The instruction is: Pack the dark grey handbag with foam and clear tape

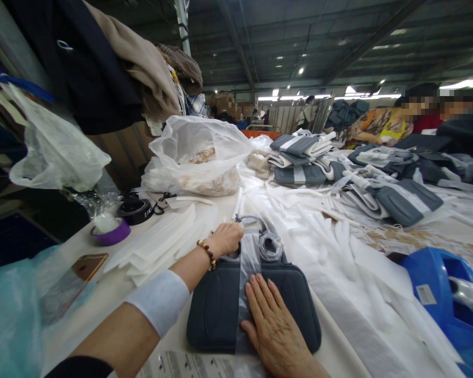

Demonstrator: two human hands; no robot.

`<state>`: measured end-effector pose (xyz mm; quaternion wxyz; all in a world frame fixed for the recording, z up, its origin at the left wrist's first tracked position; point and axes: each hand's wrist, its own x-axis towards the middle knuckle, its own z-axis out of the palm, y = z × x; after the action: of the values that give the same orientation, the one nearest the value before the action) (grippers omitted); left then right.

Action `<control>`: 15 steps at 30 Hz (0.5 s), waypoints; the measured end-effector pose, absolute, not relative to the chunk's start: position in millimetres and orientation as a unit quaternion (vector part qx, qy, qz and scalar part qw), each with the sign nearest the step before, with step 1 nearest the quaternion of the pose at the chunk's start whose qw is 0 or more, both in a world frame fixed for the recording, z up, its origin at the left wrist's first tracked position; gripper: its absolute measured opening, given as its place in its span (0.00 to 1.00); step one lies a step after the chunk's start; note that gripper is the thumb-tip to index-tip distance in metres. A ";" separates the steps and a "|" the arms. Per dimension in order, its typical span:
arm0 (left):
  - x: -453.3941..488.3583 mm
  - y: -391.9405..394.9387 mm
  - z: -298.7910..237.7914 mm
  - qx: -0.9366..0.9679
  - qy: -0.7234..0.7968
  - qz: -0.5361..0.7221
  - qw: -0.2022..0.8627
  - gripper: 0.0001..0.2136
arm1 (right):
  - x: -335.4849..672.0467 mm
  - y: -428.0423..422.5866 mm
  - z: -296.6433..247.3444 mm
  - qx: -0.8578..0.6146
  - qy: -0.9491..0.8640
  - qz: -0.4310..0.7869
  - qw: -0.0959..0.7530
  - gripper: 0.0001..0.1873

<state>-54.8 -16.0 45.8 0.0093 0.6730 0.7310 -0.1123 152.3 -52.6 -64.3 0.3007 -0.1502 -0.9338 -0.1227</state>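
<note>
Grey pad (220, 310) lies flat on the table (339, 346), front and centre, right under both hands. Clear wrap strip (247, 273) runs over its middle, front to back. Coiled cord (270, 244) sits at the pad's far edge, partly under the wrap.

Right hand (274, 325): open, fingers straight and together, palm down, pressing flat on the pad's near half, fingertips on the wrap strip. Grips nothing.

Left hand (226, 239): at the pad's far edge, fingers curled in around the wrap and cord end there. Looks like a pinch grip, but fingertips are hidden behind the knuckles, so exact hold can't be confirmed. Bead bracelet (207, 253) on the wrist, white sleeve cuff (161, 299) on the forearm.

Around it:
- stack of white foam sheets (161, 241) just left of the pad, more sheets spread right
- printed paper (189, 365) under the pad's near edge
- phone (89, 266) near the left table edge
- purple cup (110, 233) and black tape roll (136, 210) further back left
- white plastic bag (197, 152) behind those
- blue tape dispenser (449, 294) at right
- piles of wrapped pads (378, 184) far right, other people working behind them
</note>
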 end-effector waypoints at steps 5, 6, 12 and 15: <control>-60.0 -26.5 39.4 0.658 0.748 -0.082 -0.018 0.08 | 151.1 -51.8 -69.0 -0.148 -0.934 -0.110 0.305 0.27; -60.8 -27.7 37.9 0.657 0.749 -0.076 -0.024 0.08 | 150.9 -51.8 -69.5 -0.149 -0.933 -0.112 0.308 0.27; -61.5 -29.9 27.6 0.662 0.747 -0.056 -0.038 0.09 | 150.6 -52.5 -67.0 -0.150 -0.934 -0.116 0.301 0.27; -60.8 -28.7 25.0 0.663 0.745 -0.057 -0.036 0.07 | 150.9 -52.4 -65.0 -0.150 -0.934 -0.123 0.299 0.27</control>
<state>-60.8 -28.7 25.0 -0.0359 0.6633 0.7454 -0.0566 150.9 -52.4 -65.0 0.2995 -0.1504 -0.9341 -0.1233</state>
